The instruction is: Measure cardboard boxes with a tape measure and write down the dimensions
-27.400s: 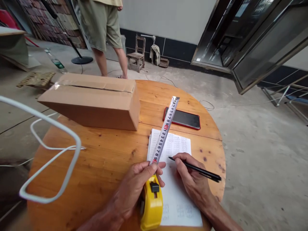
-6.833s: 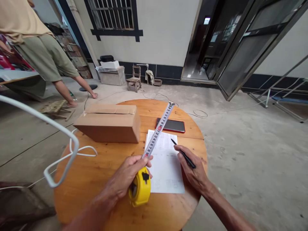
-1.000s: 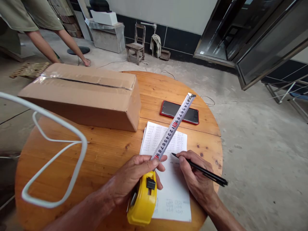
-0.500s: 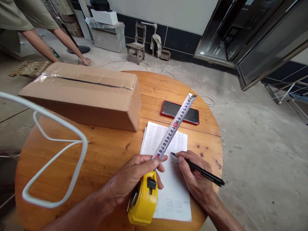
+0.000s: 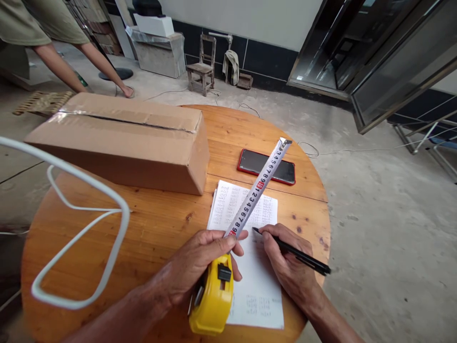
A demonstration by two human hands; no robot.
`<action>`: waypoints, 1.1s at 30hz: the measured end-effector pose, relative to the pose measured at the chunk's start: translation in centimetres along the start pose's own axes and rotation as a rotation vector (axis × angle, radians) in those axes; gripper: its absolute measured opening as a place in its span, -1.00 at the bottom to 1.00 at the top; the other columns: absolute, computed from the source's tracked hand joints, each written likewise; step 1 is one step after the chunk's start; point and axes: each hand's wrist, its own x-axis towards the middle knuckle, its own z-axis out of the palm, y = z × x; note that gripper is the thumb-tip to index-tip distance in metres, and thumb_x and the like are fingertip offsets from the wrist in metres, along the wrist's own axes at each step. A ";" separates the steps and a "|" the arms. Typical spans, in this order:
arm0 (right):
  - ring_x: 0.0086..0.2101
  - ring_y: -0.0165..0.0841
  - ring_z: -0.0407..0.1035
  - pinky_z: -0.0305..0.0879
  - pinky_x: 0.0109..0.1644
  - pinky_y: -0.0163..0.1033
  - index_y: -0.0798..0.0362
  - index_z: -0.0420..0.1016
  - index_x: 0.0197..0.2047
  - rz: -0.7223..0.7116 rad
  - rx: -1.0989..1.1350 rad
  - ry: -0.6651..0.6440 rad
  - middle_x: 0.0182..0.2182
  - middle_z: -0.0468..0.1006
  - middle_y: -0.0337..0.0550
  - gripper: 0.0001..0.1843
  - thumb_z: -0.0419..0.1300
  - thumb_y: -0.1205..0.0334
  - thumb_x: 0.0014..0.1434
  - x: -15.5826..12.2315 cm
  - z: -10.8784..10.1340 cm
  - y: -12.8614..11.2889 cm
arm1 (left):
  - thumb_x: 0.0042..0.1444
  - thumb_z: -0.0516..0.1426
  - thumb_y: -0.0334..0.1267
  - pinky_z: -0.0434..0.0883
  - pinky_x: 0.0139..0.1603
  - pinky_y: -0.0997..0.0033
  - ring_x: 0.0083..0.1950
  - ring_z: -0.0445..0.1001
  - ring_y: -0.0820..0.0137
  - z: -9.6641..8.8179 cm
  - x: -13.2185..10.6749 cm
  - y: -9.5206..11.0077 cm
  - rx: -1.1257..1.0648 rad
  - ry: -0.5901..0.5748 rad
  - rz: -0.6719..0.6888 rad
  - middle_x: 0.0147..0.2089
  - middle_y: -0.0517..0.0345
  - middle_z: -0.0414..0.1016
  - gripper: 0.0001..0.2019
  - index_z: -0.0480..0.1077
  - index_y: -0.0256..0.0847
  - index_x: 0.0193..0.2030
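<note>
My left hand point(image 5: 194, 264) grips a yellow tape measure point(image 5: 213, 297) near the front of a round wooden table point(image 5: 150, 228). Its blade point(image 5: 259, 186) sticks out up and to the right, above the paper and the phone. My right hand point(image 5: 287, 264) holds a black pen point(image 5: 293, 252) with the tip on a white sheet of paper point(image 5: 250, 286) filled with handwritten numbers. A taped cardboard box point(image 5: 121, 140) lies at the back left of the table.
A phone in a red case point(image 5: 266, 166) lies beyond the paper. A white cable point(image 5: 78, 209) loops over the table's left side. Another person's legs point(image 5: 71, 57) stand on the concrete floor at far left. A small wooden chair point(image 5: 200, 71) stands by the wall.
My right hand has shifted the pen slightly left on the paper. The tape measure and left hand have barely moved.
</note>
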 end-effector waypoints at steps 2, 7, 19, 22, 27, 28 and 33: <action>-0.48 -0.45 0.42 0.33 -0.39 -0.35 0.08 0.48 -0.32 -0.010 -0.001 -0.018 -0.47 0.54 -0.22 -0.84 0.07 0.36 0.20 -0.1 0.0 0.1 | 0.16 0.11 -0.09 0.21 -0.57 0.61 -0.57 0.33 0.54 0.0 0.0 0.1 0.006 0.001 -0.008 -0.42 -0.04 0.61 -0.72 0.45 -0.31 -0.35; -0.51 -0.46 0.39 0.30 -0.41 -0.36 0.09 0.47 -0.33 -0.002 -0.009 0.007 -0.49 0.52 -0.24 -0.86 0.08 0.37 0.19 -0.1 0.0 0.2 | 0.15 0.12 -0.11 0.18 -0.61 0.64 -0.57 0.34 0.56 0.0 0.2 -0.1 -0.013 -0.005 -0.004 -0.32 -0.10 0.63 -0.73 0.44 -0.31 -0.39; -0.50 -0.45 0.37 0.30 -0.39 -0.35 0.06 0.48 -0.31 0.070 0.009 0.025 -0.50 0.49 -0.25 -0.85 0.08 0.33 0.20 -0.5 -0.4 0.5 | 0.14 0.14 -0.10 0.23 -0.57 0.63 -0.54 0.40 0.55 -0.1 0.2 -0.2 -0.032 0.005 -0.004 -0.24 -0.12 0.62 -0.73 0.45 -0.31 -0.39; -0.49 -0.46 0.37 0.30 -0.39 -0.36 0.07 0.48 -0.31 0.058 0.017 0.016 -0.49 0.49 -0.25 -0.85 0.08 0.35 0.20 -0.5 -0.3 0.4 | 0.14 0.14 -0.11 0.21 -0.59 0.63 -0.57 0.38 0.57 -0.1 0.2 -0.2 -0.028 0.006 -0.010 -0.25 -0.11 0.63 -0.73 0.44 -0.31 -0.40; -0.49 -0.46 0.37 0.29 -0.40 -0.36 0.08 0.47 -0.32 0.035 0.006 0.017 -0.48 0.51 -0.25 -0.86 0.08 0.37 0.19 -0.3 -0.2 0.3 | 0.14 0.14 -0.11 0.23 -0.58 0.63 -0.55 0.39 0.56 -0.1 0.1 -0.2 -0.041 0.006 -0.010 -0.24 -0.13 0.63 -0.73 0.45 -0.31 -0.38; -0.49 -0.46 0.38 0.29 -0.40 -0.36 0.08 0.47 -0.33 0.030 0.004 0.017 -0.48 0.51 -0.24 -0.86 0.08 0.37 0.19 -0.2 -0.1 0.3 | 0.14 0.14 -0.11 0.23 -0.58 0.63 -0.55 0.39 0.56 -0.1 0.1 -0.2 -0.038 0.005 -0.008 -0.24 -0.13 0.63 -0.73 0.45 -0.31 -0.38; -0.51 -0.46 0.37 0.30 -0.40 -0.36 0.08 0.48 -0.32 0.034 0.022 0.018 -0.49 0.50 -0.24 -0.85 0.08 0.36 0.19 -0.2 -0.2 0.4 | 0.14 0.14 -0.10 0.21 -0.60 0.63 -0.57 0.36 0.56 -0.1 0.2 -0.1 -0.019 0.004 -0.010 -0.30 -0.10 0.63 -0.73 0.44 -0.30 -0.39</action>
